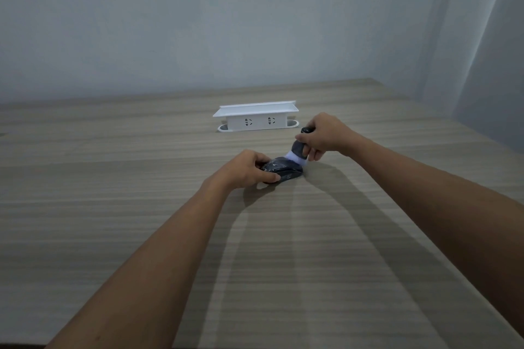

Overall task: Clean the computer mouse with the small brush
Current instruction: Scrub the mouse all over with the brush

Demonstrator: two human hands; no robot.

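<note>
A dark computer mouse [286, 169] lies on the wooden desk [141, 207] a little right of the middle. My left hand [246, 168] grips it from the left side, thumb along its near edge and fingers over its back. My right hand [324, 134] holds a small brush [298, 150] by its dark handle, tilted down to the left. The brush's pale bristles touch the top right end of the mouse. Part of the mouse's left side is hidden under my left hand.
A white pop-up socket box [256, 117] with two outlets stands on the desk just behind the hands, its lid raised. A plain wall runs along the desk's far edge, and a second wall closes off the right side.
</note>
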